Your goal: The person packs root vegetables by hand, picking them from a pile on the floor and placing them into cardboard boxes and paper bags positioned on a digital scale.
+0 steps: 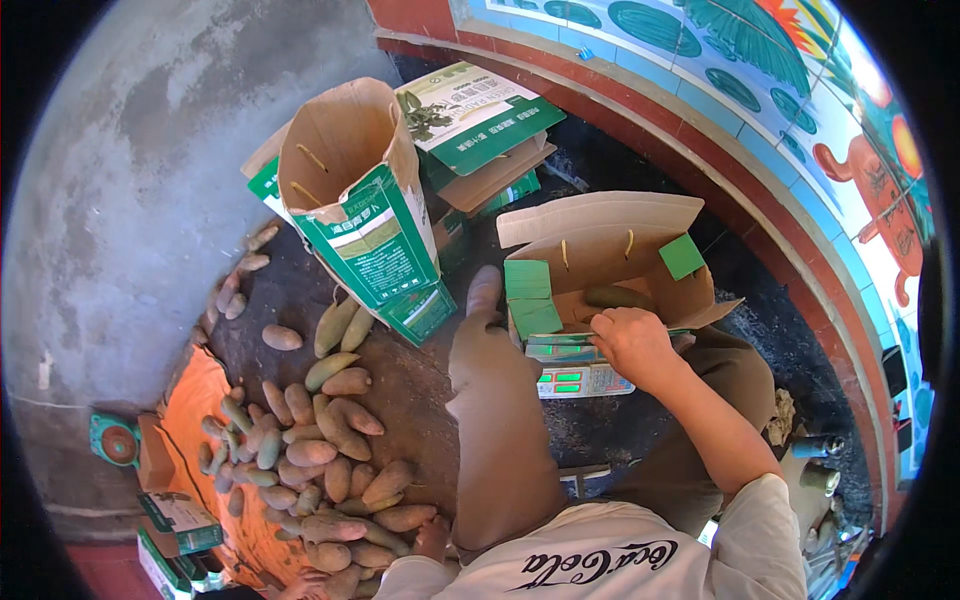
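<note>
An opened cardboard box [630, 206] stands between my legs, with yellow cord loops in its far wall and green flaps. Inside it lies a green radish [618, 297]. My right hand [635, 345] is closed over the box's near edge, fingers bent down at the rim. Just in front of the box a digital scale [585, 381] shows lit green displays. My left hand [432, 538] is low at the right edge of a heap of muddy radishes [310, 453], against one radish [405, 517]. Its fingers are mostly hidden.
A tall open green-and-brown carton [370, 235] stands ahead, beside a printed green-and-white carton [480, 115]. The heap lies partly on an orange sheet [205, 385]. Another person's hand [305, 585] is at its lower edge. Cans [820, 460] stand at the right, by a painted tile wall [640, 60].
</note>
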Tool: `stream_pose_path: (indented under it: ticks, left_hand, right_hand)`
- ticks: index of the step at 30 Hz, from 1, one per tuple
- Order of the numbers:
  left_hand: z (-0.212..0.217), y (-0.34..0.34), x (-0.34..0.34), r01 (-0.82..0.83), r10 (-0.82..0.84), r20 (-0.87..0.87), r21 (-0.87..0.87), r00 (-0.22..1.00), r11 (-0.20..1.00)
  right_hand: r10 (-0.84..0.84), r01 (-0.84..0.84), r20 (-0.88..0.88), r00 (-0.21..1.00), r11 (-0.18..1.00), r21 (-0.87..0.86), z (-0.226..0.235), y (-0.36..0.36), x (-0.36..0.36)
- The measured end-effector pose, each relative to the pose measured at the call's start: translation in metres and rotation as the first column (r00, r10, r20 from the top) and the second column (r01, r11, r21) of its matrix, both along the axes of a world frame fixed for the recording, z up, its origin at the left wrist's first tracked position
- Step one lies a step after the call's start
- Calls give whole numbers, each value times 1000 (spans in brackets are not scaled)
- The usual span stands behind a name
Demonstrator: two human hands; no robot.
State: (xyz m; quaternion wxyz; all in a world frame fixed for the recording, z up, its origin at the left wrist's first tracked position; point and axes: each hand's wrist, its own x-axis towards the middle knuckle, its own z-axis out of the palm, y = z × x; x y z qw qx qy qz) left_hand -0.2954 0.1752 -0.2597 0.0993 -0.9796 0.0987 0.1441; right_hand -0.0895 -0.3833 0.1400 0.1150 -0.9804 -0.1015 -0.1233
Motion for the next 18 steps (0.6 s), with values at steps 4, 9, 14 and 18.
stream_pose_path:
  ticks: [4,9,14,18]
  left_hand:
    - [3,-1,-5,16,-15,48,-16,999,1000]
    - [-3,-24,-2,-58,96,179,-209,979,976]
    - [1,-3,11,-116,128,-261,62,957,991]
    - [45,-54,32,-67,90,-514,64,853,996]
  right_hand:
    - [0,0,7,1000,1000,-13,-2,-6,-5]
    - [-3,3,-4,1000,1000,-1,1,1,1]
    - [44,-45,20,999,998,52,4,9,8]
    - [-21,21,20,1000,1000,-17,-3,-8,-4]
